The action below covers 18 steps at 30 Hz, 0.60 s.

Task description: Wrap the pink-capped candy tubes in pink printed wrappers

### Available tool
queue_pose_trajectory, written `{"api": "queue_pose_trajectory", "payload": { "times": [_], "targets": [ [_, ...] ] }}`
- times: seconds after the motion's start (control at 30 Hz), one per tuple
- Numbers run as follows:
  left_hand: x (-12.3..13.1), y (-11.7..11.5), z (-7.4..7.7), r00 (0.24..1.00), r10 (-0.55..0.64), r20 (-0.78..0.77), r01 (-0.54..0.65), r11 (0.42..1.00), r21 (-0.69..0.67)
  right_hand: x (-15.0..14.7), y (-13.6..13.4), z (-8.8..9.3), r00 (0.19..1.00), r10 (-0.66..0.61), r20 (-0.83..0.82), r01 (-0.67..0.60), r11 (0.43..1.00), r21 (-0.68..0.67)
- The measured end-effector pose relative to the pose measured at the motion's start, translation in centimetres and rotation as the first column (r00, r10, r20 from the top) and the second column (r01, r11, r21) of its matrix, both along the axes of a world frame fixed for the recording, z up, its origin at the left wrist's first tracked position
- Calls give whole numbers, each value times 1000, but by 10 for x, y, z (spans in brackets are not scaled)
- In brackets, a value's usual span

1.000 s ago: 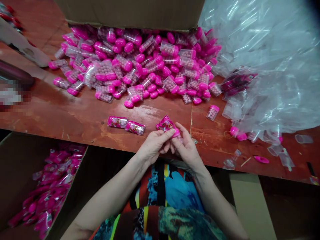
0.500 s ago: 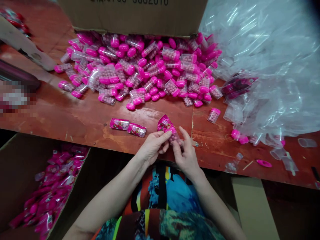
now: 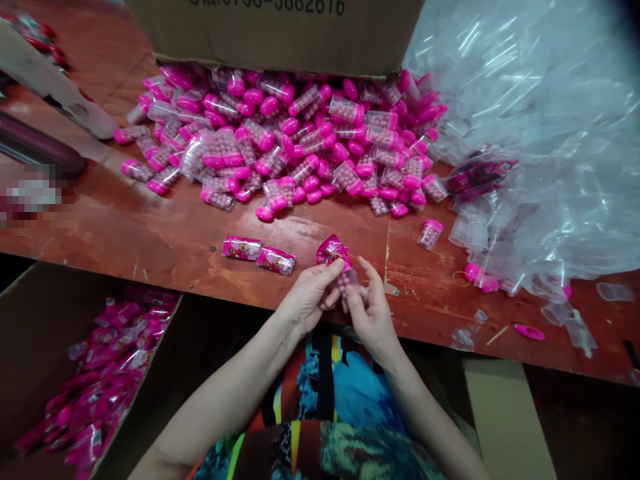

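My left hand point(image 3: 311, 293) pinches a small clear candy bottle point(image 3: 345, 283) filled with pink balls, thumb on its pink cap end. A printed pink wrapper point(image 3: 332, 249) sticks out beyond that end; how far it covers the bottle is hidden by my fingers. At the bottle's lower end, my right hand point(image 3: 371, 313) holds it between thumb and fingers, its index finger raised. Left of my hands, two wrapped candy bottles point(image 3: 276, 260) lie end to end on the red wooden table point(image 3: 165, 233).
A heap of pink-capped candy bottles point(image 3: 305, 137) spreads before a cardboard box point(image 3: 280, 40). Clear plastic bags point(image 3: 550, 133) cover the right side. One bottle point(image 3: 430, 235) lies apart. Below left, an open carton point(image 3: 30, 333) contains many wrapped pieces.
The wrapper's top looks more crumpled and folded than before. Both hands keep their grip on the bottle, with small finger shifts. The whole view has shifted slightly.
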State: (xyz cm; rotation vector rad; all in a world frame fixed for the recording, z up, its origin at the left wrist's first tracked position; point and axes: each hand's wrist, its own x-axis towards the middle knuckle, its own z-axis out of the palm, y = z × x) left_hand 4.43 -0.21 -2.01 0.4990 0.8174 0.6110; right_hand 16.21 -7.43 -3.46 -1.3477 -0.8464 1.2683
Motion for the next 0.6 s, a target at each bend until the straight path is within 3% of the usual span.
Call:
{"api": "queue_pose_trajectory", "payload": {
  "times": [0.2,0.3,0.4,0.6],
  "targets": [
    [1,-5,3,998,-30,-54,32,999,29,0,5,7,978,-4,-210,-31,986,-165],
    [2,-6,6,995,-6,-95,11,998,59,-4,4,1,998,-5,-66,1,998,-65],
    [5,-10,7,976,103,-189,-91,993,73,-7,2,-4,1000,3,15,-3,1000,-26],
    [7,-20,3,977,84,-195,-70,994,80,1,5,0,951,28,-308,-87,980,-179]
  ]
}}
